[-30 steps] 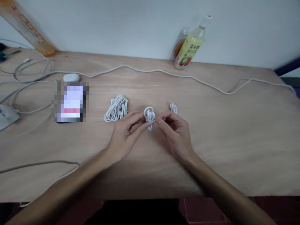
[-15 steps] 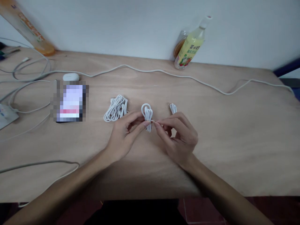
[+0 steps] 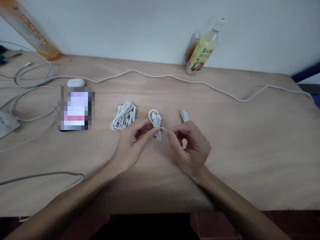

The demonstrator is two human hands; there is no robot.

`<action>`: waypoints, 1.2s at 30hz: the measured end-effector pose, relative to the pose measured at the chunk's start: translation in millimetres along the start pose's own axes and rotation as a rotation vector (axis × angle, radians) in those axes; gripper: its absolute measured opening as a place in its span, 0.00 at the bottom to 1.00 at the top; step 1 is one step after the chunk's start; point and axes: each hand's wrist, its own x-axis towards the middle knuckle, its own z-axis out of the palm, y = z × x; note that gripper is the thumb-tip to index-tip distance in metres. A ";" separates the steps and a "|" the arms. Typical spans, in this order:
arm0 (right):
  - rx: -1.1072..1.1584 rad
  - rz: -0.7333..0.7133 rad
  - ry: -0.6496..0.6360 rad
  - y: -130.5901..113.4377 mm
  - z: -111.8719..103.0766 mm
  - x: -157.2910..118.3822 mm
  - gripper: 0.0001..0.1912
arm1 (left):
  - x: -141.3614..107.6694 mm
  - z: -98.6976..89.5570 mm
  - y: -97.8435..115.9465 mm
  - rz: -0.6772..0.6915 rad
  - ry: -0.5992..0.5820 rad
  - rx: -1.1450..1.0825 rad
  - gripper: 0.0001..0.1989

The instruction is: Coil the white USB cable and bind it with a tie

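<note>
Between thumb and fingers, my left hand [image 3: 135, 141] grips a coiled white cable [image 3: 155, 118] near its middle, its loops pointing away from me. A thin white twist tie [image 3: 163, 129] goes around the coil's waist and sticks out to the right. My right hand [image 3: 191, 146] pinches the outer end of that tie between thumb and index finger. Just beyond my left hand lies a pile of white cables [image 3: 124, 116]. Another small coiled white cable [image 3: 184, 115] lies behind my right hand, partly hidden by it.
On the left are a phone [image 3: 76, 110], a white earbud case [image 3: 76, 82] and tangled grey cables [image 3: 32, 75]. A long white cord [image 3: 172, 76] crosses the wooden table [image 3: 250, 143]. By the wall stand a yellow-labelled bottle [image 3: 203, 50] and a tall orange-tinted bottle [image 3: 30, 30].
My right fingers have drawn slightly right, away from the coil, so more of the tie shows between the hands. The coil's top has tilted a little left.
</note>
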 end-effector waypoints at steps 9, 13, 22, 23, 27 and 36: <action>0.464 0.604 -0.282 6.4 -8.2 19.2 0.13 | -3.6 -5.8 -5.6 0.263 -0.026 0.308 0.08; 0.544 0.710 -0.321 7.0 -9.3 20.3 0.13 | -4.3 -7.8 -5.9 0.344 -0.045 0.373 0.09; 0.103 0.190 -0.197 8.6 -11.4 16.4 0.05 | -2.1 -5.8 -6.7 0.214 -0.026 0.282 0.06; 0.020 0.057 -0.168 9.2 -11.5 15.5 0.06 | -1.3 -4.9 -5.8 0.178 -0.030 0.244 0.06; -0.229 -0.392 -0.097 12.8 -13.7 13.8 0.10 | 2.1 -2.0 -1.5 0.012 -0.068 0.037 0.11; -0.357 -0.537 -0.089 21.1 -20.6 8.0 0.18 | 3.9 -1.5 -3.3 -0.264 -0.170 -0.293 0.11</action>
